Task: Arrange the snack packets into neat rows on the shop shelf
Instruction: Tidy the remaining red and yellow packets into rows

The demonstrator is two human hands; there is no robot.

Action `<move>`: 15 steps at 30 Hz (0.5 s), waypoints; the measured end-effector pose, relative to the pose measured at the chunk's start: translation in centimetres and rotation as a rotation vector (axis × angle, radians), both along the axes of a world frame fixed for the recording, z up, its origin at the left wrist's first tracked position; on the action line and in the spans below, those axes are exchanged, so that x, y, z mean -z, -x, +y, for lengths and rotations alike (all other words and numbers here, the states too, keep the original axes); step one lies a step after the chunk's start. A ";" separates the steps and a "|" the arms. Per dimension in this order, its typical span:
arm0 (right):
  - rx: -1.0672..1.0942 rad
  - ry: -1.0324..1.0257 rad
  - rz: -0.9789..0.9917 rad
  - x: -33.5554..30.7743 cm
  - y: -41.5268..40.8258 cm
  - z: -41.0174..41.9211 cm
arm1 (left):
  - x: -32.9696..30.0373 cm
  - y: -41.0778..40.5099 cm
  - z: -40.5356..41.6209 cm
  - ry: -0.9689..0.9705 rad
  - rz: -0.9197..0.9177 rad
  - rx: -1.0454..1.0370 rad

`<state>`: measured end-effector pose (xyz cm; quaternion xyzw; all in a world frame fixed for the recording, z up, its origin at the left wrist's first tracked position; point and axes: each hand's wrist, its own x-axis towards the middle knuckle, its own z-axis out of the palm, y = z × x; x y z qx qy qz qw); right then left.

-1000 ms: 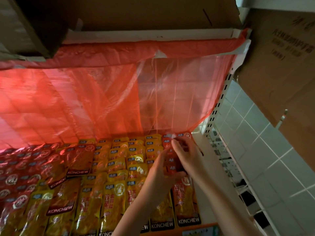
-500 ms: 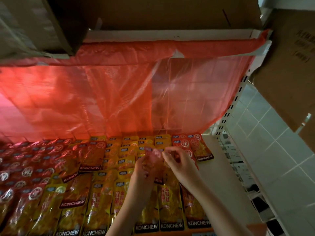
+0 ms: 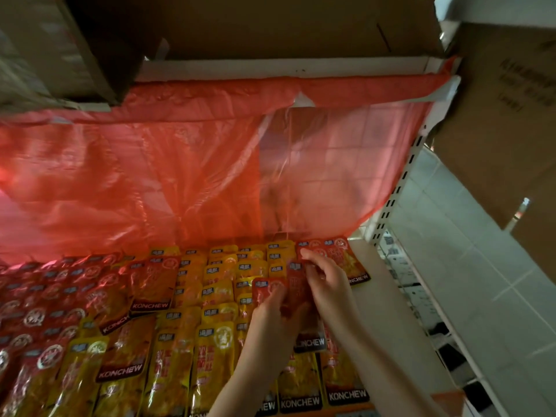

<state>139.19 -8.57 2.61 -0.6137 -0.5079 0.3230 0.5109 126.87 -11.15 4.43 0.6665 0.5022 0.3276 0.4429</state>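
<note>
Far out to the left of my hands, the red packets [image 3: 45, 299] lie overlapped under the glow of the red plastic sheet [image 3: 135, 182], and a few sit crooked across their neighbours, so that stretch looks unfinished to me. One red packet [image 3: 150, 284] lies askew on the yellow ones there, and another [image 3: 120, 356] lies slanted nearer to me.

Coming closer, just left of my hands, the yellow packets [image 3: 216, 299] run in columns from the front edge to the back, fairly straight, tops overlapping like tiles. That part looks close to done.

Now my left hand [image 3: 270, 314]: its fingers are curled round a red packet [image 3: 267, 288], gripping it from below, held over the yellow rows. My right hand [image 3: 328, 284] is right beside it, nearly touching, pinching another red packet [image 3: 301, 284] with thumb and fingers. How many packets are in this bunch I cannot tell; a dark label hangs out below my hands.

Just beyond my right fingertips, a red packet [image 3: 346, 260] lies flat and tilted at the back corner, the start of a red column there, I judge.

Right of my hands, the bare white shelf [image 3: 388, 314] has room for that column. So: yellow mostly ordered, the right edge barely begun, the far left wanting straightening.
</note>
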 end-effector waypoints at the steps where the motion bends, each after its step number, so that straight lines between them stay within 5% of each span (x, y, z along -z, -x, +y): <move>1: 0.007 -0.012 -0.019 -0.1 -0.2 -0.1 | 0.1 -0.3 0.1 0.034 -0.044 -0.015; 9: 0.064 -0.376 -0.260 0.9 -2.3 -3.8 | 0.5 -1.7 1.7 0.266 -0.297 -0.121; 15: -0.008 -0.378 -0.557 3.5 -3.8 -5.5 | -0.8 -4.3 2.1 0.327 -0.365 -0.004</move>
